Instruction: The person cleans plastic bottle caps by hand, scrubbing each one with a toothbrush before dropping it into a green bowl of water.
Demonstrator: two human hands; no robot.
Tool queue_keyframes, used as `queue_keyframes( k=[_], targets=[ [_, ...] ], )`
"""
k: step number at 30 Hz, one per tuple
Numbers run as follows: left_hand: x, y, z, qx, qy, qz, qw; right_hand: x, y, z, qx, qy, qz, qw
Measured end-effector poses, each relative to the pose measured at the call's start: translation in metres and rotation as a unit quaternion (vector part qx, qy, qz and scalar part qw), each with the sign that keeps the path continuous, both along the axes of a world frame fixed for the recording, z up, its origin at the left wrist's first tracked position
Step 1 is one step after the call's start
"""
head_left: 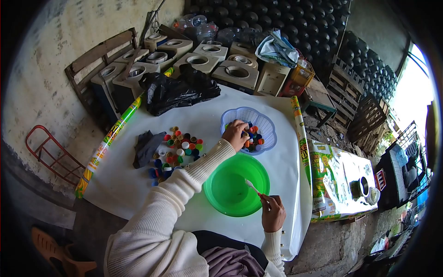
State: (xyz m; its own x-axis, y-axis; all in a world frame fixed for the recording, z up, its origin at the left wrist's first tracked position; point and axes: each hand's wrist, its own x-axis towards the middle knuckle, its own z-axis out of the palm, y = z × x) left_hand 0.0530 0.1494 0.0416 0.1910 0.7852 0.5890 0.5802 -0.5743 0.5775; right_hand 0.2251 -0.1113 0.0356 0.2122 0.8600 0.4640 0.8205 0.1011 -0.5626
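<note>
Green basin (221,189) below, the right hand (273,213) grips a toothbrush (252,186); the left hand (236,135) reaches among caps (259,141), grip unclear.

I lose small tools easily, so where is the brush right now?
In the head view, the small brush is in the right hand, its white end over the right side of the green basin.
</note>
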Motion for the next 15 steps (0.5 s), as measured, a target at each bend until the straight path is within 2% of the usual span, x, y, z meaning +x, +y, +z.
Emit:
queue_keyframes(
  k=[3, 9, 12, 15],
  targets=[
    [-0.049, -0.024, -0.016, -0.027, 0.037, -0.017, 0.999, 0.003, -0.004, -0.004, 0.008, 0.000, 0.000, 1.000],
    [-0.142, -0.091, -0.067, -0.121, 0.130, 0.137, 0.975, 0.002, -0.003, -0.009, 0.011, 0.022, 0.011, 1.000],
    [-0.167, -0.126, -0.081, -0.039, 0.239, 0.185, 0.952, 0.000, 0.000, -0.011, 0.002, 0.033, 0.025, 0.999],
    [-0.182, -0.135, -0.109, -0.134, 0.178, 0.153, 0.963, -0.002, 0.003, -0.012, 0.002, 0.021, 0.033, 0.999]
  ],
)
